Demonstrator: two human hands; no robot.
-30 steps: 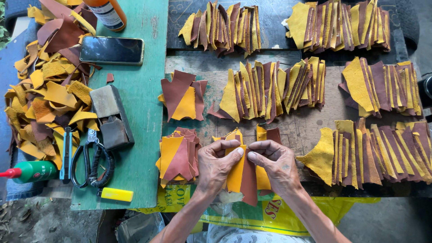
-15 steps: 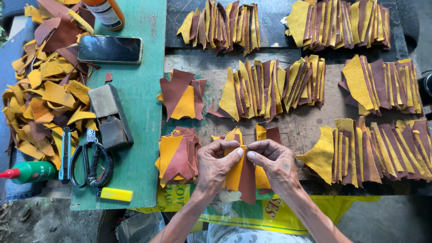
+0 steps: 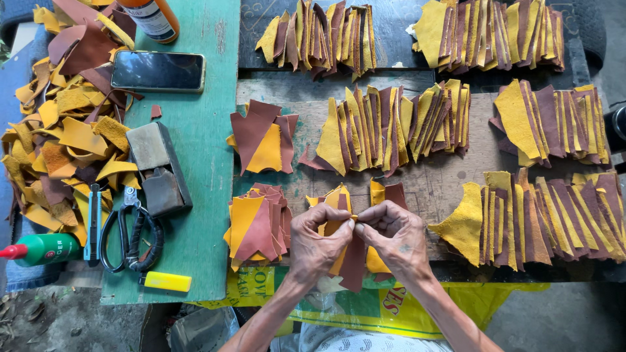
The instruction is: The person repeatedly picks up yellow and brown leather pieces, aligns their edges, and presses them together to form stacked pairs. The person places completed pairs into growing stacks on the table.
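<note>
Nothing is shifting since a moment ago: I am still pinching yellow and brown leather pieces (image 3: 353, 251) at the bench's (image 3: 430, 189) near edge, left hand (image 3: 317, 242) and right hand (image 3: 394, 238) fingertips meeting. Keeping edges aligned matters, beside the sorted stack (image 3: 257, 225).

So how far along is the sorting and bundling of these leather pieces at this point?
Looks well advanced. Done: fanned yellow-and-brown bundles lie in rows, such as the top-row bundle and the right-hand bundle. In hand: the left hand and right hand pinch together pieces of the bundle in hand. Left: a loose scrap heap on the left beside the green board, plus two small stacks nearby.
</note>
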